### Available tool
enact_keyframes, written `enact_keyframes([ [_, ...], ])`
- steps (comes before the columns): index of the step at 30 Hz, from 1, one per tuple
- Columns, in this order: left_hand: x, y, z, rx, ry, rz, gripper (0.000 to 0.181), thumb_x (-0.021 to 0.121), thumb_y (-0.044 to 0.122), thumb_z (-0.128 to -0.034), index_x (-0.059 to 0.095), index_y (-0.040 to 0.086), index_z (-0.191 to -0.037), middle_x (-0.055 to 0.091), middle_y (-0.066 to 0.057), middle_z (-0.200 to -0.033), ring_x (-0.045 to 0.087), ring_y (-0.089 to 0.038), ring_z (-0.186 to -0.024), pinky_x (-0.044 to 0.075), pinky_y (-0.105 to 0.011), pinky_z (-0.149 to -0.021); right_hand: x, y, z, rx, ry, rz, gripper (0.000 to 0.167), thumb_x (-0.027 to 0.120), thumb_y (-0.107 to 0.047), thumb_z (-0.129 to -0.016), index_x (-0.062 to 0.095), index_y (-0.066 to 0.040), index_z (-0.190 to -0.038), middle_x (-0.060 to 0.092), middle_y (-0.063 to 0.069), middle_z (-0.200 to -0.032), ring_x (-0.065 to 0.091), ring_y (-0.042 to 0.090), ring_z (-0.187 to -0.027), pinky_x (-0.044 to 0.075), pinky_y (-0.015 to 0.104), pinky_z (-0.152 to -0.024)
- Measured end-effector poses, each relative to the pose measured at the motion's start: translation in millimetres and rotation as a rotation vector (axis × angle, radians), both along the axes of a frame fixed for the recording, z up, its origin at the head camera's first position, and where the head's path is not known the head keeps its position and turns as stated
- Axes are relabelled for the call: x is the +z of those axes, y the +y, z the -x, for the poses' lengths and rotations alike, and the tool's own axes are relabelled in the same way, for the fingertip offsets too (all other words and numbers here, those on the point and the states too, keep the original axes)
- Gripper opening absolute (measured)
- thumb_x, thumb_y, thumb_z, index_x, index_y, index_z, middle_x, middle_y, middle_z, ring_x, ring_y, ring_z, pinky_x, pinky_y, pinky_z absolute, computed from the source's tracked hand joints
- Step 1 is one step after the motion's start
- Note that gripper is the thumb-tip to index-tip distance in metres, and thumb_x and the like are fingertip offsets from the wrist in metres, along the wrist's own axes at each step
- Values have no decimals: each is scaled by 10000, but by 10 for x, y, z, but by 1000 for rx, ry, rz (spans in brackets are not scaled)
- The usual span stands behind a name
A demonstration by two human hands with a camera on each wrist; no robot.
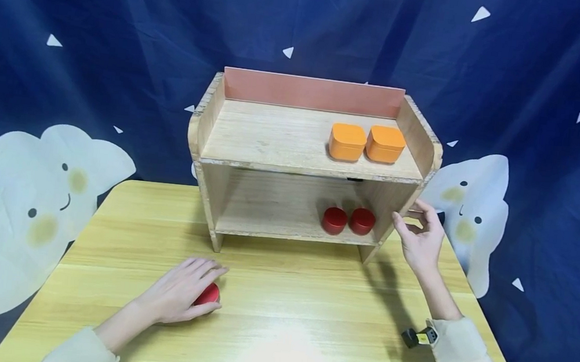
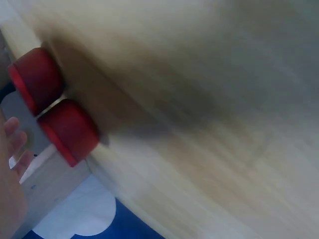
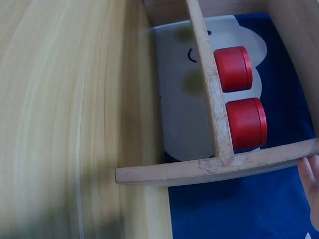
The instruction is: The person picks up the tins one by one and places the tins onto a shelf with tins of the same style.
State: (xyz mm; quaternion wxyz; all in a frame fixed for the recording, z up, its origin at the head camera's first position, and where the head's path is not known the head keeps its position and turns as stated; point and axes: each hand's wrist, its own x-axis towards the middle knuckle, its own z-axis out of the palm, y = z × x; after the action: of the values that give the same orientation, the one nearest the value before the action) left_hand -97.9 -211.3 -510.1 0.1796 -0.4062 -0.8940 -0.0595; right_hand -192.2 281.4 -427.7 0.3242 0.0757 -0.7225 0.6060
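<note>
Nearest, the left hand (image 1: 176,292) lies low over two red tins (image 2: 72,132) standing side by side on the wooden table (image 1: 280,285); only one shows in the head view, between thumb and fingers. Its thumb stands apart from the fingers, but whether they press the tin cannot be told. Farther off, the right hand (image 1: 422,243), thumb and fingers spread, is at the outer side of the shelf's (image 1: 268,138) right panel. Two more red tins (image 1: 334,221) stand on the lower board, two orange boxes (image 1: 347,144) above them on the upper. Behind hangs a dark blue curtain (image 1: 178,30).
</note>
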Motion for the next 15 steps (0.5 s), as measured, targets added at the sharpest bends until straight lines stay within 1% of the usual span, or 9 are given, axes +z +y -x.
enact_keyframes([
  [7, -106, -58, -32, -1, -8, 52, 670, 791, 560, -870, 674, 115, -1357, 693, -9, -1266, 641, -205, -1199, 534, -422, -1068, -1, 8, -2, -7, 2, -10, 424, 728, 138, -868, 632, 125, -1281, 694, -177, -1023, 681, -38, -867, 565, 97, -674],
  [15, -183, -125, -44, -11, 11, 54, 661, 802, 570, -848, 684, 131, -1328, 694, 2, -1225, 645, -201, -1174, 531, -415, -1061, 8, 2, 2, 3, 14, -7, 410, 732, 151, -860, 624, 145, -1255, 699, -170, -1008, 685, -35, -857, 565, 96, -660],
])
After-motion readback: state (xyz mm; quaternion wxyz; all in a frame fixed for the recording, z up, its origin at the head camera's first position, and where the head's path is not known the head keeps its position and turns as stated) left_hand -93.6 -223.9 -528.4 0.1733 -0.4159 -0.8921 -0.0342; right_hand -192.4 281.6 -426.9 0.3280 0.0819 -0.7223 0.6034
